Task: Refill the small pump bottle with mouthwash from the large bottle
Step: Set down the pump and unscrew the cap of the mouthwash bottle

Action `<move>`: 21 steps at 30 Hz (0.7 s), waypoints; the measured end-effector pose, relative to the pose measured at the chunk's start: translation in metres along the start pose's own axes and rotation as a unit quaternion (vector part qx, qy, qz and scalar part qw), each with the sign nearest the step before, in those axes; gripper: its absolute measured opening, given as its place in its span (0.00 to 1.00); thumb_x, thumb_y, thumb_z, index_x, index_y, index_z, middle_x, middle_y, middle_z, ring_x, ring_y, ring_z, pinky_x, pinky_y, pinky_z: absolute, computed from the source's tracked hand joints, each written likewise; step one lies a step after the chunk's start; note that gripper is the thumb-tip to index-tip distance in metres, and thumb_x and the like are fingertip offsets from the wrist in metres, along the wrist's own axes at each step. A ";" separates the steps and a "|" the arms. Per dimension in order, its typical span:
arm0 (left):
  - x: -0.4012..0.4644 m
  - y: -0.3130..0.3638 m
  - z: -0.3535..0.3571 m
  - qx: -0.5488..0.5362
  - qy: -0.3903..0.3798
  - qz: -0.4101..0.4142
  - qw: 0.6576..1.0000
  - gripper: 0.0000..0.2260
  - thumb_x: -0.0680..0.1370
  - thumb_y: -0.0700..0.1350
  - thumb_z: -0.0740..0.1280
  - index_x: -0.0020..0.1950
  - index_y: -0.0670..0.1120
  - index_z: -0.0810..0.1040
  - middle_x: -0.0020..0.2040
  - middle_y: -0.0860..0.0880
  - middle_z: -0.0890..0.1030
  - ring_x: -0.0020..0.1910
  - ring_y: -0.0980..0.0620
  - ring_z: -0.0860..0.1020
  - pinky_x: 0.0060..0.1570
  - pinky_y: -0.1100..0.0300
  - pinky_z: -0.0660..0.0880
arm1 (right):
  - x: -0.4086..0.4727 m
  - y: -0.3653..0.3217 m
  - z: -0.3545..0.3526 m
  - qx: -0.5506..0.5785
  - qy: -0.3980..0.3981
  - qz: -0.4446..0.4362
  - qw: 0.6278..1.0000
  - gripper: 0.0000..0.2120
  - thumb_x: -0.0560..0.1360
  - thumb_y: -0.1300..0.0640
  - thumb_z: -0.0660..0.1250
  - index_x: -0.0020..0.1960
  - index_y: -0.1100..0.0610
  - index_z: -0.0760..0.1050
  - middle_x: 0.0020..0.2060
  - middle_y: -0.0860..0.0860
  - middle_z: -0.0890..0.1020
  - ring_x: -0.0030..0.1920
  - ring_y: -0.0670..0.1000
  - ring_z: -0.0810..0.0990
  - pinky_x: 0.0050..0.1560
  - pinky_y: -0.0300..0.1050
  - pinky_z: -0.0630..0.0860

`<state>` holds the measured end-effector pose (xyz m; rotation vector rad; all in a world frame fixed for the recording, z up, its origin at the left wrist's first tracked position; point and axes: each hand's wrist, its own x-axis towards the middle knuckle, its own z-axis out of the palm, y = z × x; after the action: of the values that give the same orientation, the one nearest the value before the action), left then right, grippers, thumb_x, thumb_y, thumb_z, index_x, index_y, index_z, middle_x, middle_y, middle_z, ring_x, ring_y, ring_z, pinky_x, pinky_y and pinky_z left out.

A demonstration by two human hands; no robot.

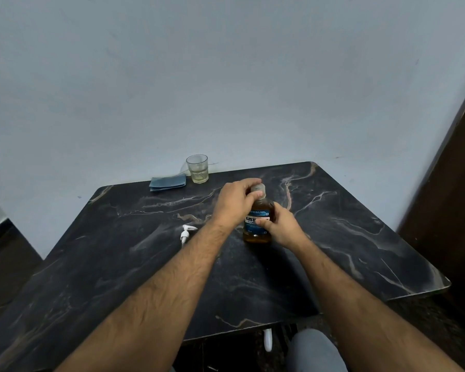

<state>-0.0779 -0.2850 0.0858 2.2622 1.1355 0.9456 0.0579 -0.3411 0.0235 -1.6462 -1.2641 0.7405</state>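
The large mouthwash bottle (257, 229), holding amber liquid and wearing a blue label, stands upright on the black marble table (118, 264). My right hand (282, 228) wraps around its body from the right side. My left hand (235, 201) reaches over from the left, fingers closed on the bottle's clear cap (258, 189). A white pump head (186, 233) lies loose on the table to the left of my left forearm. The small pump bottle itself is not visible; it may be hidden behind my hands.
A clear drinking glass (198, 169) with a little pale liquid stands at the table's far edge by the wall. A folded blue cloth (167, 182) lies just left of it. A dark wooden door frame (451, 183) rises on the right.
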 end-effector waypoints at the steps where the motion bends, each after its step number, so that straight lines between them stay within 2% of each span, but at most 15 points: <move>1: -0.001 0.001 0.001 0.007 0.012 0.001 1.000 0.17 0.78 0.49 0.69 0.66 0.51 0.78 0.60 0.50 0.83 0.59 0.53 0.80 0.63 0.52 0.75 | 0.000 0.000 0.000 -0.003 0.002 -0.002 1.000 0.18 0.75 0.58 0.72 0.63 0.52 0.72 0.53 0.47 0.81 0.56 0.48 0.80 0.59 0.45 0.76; 4: -0.004 0.005 0.004 0.031 0.042 0.006 0.999 0.17 0.78 0.50 0.68 0.67 0.50 0.77 0.60 0.49 0.83 0.59 0.52 0.80 0.64 0.54 0.74 | -0.002 -0.002 0.002 -0.009 0.013 -0.007 1.000 0.20 0.75 0.58 0.72 0.65 0.54 0.72 0.52 0.46 0.80 0.57 0.48 0.80 0.58 0.44 0.76; 7: -0.006 0.014 0.008 0.060 0.095 -0.016 0.993 0.18 0.77 0.53 0.69 0.65 0.48 0.79 0.56 0.49 0.84 0.57 0.51 0.81 0.60 0.57 0.75 | -0.006 -0.005 0.006 -0.022 0.038 -0.006 0.999 0.19 0.75 0.57 0.72 0.64 0.54 0.73 0.52 0.46 0.80 0.55 0.47 0.79 0.59 0.45 0.76; 11: -0.001 0.018 0.008 0.022 0.121 -0.077 0.989 0.18 0.69 0.60 0.75 0.52 0.50 0.80 0.46 0.53 0.84 0.48 0.54 0.80 0.50 0.55 0.79 | -0.007 -0.006 0.004 -0.022 0.031 -0.008 0.999 0.19 0.75 0.57 0.72 0.64 0.54 0.73 0.51 0.44 0.79 0.56 0.46 0.79 0.60 0.44 0.75; 13: 0.003 0.016 0.004 0.011 0.087 -0.092 0.992 0.21 0.67 0.61 0.76 0.51 0.50 0.77 0.46 0.53 0.82 0.47 0.55 0.79 0.48 0.56 0.78 | -0.005 -0.006 0.002 -0.015 0.012 -0.007 1.000 0.20 0.75 0.57 0.72 0.65 0.54 0.73 0.53 0.44 0.80 0.57 0.46 0.79 0.60 0.45 0.75; 15: 0.007 0.014 0.000 -0.034 0.015 -0.085 0.996 0.25 0.69 0.59 0.76 0.61 0.49 0.76 0.56 0.52 0.80 0.55 0.54 0.78 0.55 0.57 0.76 | -0.006 -0.006 0.001 -0.013 0.004 -0.006 1.000 0.21 0.75 0.56 0.72 0.66 0.53 0.72 0.54 0.45 0.80 0.57 0.46 0.78 0.61 0.45 0.75; 17: 0.009 0.012 -0.004 -0.118 -0.077 -0.065 0.988 0.27 0.75 0.53 0.72 0.72 0.49 0.71 0.66 0.52 0.76 0.64 0.54 0.75 0.64 0.56 0.73 | -0.006 -0.005 0.001 -0.009 0.001 -0.006 1.000 0.21 0.75 0.56 0.72 0.66 0.53 0.72 0.56 0.46 0.80 0.58 0.47 0.78 0.62 0.46 0.75; 18: 0.008 0.009 -0.006 -0.161 -0.111 -0.059 0.979 0.25 0.77 0.49 0.70 0.73 0.49 0.70 0.69 0.51 0.75 0.66 0.54 0.74 0.66 0.55 0.72 | -0.006 -0.005 0.000 -0.006 -0.002 -0.006 1.000 0.21 0.75 0.56 0.72 0.66 0.53 0.72 0.57 0.47 0.80 0.59 0.47 0.79 0.62 0.46 0.75; 21: 0.006 -0.001 -0.015 -0.227 -0.148 -0.057 0.961 0.21 0.79 0.38 0.65 0.73 0.47 0.71 0.69 0.50 0.75 0.66 0.55 0.74 0.64 0.62 0.73 | -0.007 -0.008 -0.002 0.004 -0.013 0.006 1.000 0.22 0.75 0.58 0.71 0.67 0.54 0.71 0.58 0.47 0.80 0.59 0.47 0.77 0.60 0.44 0.74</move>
<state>-0.0866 -0.2784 0.0971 1.8644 0.8093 0.7048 0.0544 -0.3478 0.0309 -1.6436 -1.2699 0.7759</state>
